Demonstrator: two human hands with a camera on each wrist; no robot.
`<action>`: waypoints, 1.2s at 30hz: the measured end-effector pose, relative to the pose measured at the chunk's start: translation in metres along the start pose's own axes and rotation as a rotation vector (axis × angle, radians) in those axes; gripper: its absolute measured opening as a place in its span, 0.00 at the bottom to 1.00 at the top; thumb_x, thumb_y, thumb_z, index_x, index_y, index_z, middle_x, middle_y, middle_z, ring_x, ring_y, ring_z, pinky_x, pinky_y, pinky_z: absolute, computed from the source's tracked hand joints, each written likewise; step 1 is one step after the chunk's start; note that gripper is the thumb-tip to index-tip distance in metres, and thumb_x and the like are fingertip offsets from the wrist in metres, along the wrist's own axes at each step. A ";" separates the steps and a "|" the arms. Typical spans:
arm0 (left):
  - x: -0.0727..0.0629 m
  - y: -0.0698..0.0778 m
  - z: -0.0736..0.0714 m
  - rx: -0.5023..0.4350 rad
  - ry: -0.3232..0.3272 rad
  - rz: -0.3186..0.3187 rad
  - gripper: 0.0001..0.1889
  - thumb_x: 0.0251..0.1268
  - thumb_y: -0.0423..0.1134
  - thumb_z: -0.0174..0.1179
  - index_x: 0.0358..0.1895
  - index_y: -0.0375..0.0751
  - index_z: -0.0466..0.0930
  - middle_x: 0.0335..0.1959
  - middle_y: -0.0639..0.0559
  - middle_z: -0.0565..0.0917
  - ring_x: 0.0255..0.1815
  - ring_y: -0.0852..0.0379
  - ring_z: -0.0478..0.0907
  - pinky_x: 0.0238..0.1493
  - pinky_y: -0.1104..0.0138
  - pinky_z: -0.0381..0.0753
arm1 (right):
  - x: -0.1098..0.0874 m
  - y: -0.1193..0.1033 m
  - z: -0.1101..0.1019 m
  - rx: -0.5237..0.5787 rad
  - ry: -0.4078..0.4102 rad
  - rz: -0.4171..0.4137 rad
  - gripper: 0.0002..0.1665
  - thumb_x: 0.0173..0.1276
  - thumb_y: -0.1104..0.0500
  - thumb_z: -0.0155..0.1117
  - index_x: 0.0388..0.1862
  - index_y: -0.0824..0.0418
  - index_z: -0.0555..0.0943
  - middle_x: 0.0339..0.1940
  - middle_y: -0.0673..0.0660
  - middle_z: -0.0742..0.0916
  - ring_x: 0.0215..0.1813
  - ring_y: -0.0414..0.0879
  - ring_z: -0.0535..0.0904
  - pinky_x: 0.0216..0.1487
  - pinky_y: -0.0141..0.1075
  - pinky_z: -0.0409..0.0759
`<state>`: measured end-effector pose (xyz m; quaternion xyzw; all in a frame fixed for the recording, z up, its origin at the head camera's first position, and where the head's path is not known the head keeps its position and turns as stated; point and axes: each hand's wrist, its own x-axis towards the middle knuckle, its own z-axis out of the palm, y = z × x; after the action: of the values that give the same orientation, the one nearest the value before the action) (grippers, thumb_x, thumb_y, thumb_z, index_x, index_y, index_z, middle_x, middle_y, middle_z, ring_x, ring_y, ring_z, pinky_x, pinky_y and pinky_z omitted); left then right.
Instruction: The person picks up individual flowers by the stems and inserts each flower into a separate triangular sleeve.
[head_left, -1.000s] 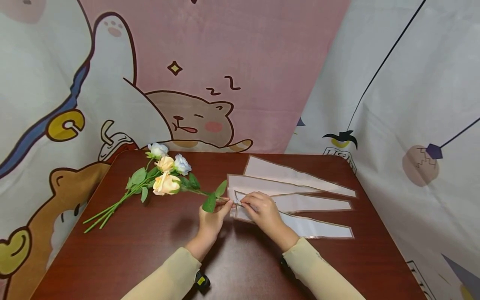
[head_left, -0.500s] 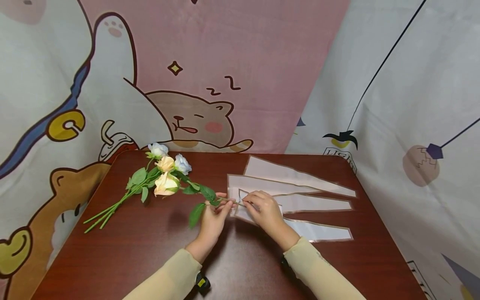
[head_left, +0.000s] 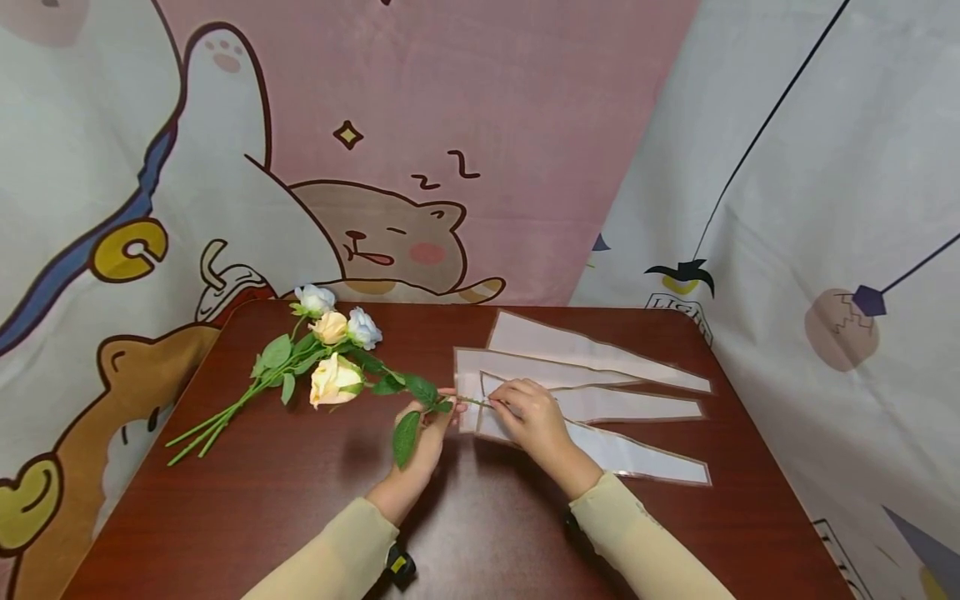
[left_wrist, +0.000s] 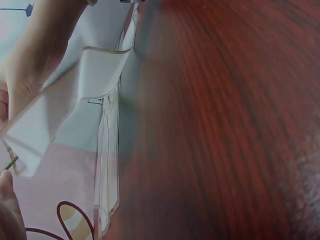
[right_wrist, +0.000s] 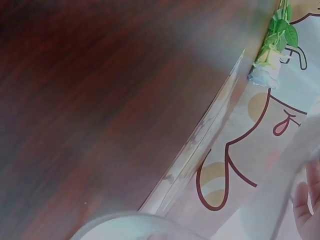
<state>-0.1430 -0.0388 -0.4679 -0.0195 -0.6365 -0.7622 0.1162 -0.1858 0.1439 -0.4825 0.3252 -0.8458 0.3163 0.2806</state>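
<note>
The stem of a cream rose [head_left: 334,381] is held over the desk [head_left: 300,508] in the fingers of the left hand [head_left: 422,443]. A white plastic wrapper [left_wrist: 60,110] is pinched by the right hand [head_left: 536,423], near the stem's end; whether the stem is pinched too cannot be told. Other roses [head_left: 330,327] are laid just behind the bloom.

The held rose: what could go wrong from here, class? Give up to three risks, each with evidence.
1. The leaves sticking out by the left hand might snag if pulled past the fingers or a sheet edge.
2. The rose juts out close to the other flowers, so a swing could knock them.
3. The raised sheet is thin and bent, so it might crease.
</note>
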 end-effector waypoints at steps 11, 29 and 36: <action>0.007 -0.019 -0.009 0.545 0.155 0.315 0.09 0.51 0.38 0.70 0.19 0.40 0.82 0.16 0.49 0.83 0.19 0.64 0.75 0.23 0.71 0.75 | 0.005 -0.001 0.004 -0.034 0.013 -0.052 0.05 0.56 0.63 0.70 0.32 0.56 0.85 0.34 0.48 0.87 0.40 0.44 0.82 0.45 0.38 0.80; 0.007 -0.019 -0.005 0.073 -0.028 0.279 0.05 0.60 0.27 0.61 0.37 0.33 0.85 0.34 0.43 0.87 0.34 0.64 0.81 0.37 0.77 0.79 | 0.011 -0.012 0.009 0.006 0.014 -0.056 0.05 0.56 0.64 0.70 0.33 0.57 0.85 0.35 0.49 0.87 0.41 0.44 0.82 0.45 0.36 0.80; 0.005 -0.017 -0.004 -0.585 -0.199 0.074 0.19 0.66 0.17 0.41 0.46 0.38 0.79 0.44 0.52 0.83 0.40 0.58 0.81 0.44 0.69 0.82 | 0.011 -0.010 0.009 0.003 0.011 -0.035 0.05 0.56 0.65 0.70 0.32 0.57 0.85 0.35 0.49 0.87 0.41 0.44 0.82 0.45 0.37 0.80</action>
<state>-0.1503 -0.0404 -0.4841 -0.1498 -0.3972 -0.9027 0.0705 -0.1877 0.1277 -0.4776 0.3385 -0.8379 0.3147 0.2902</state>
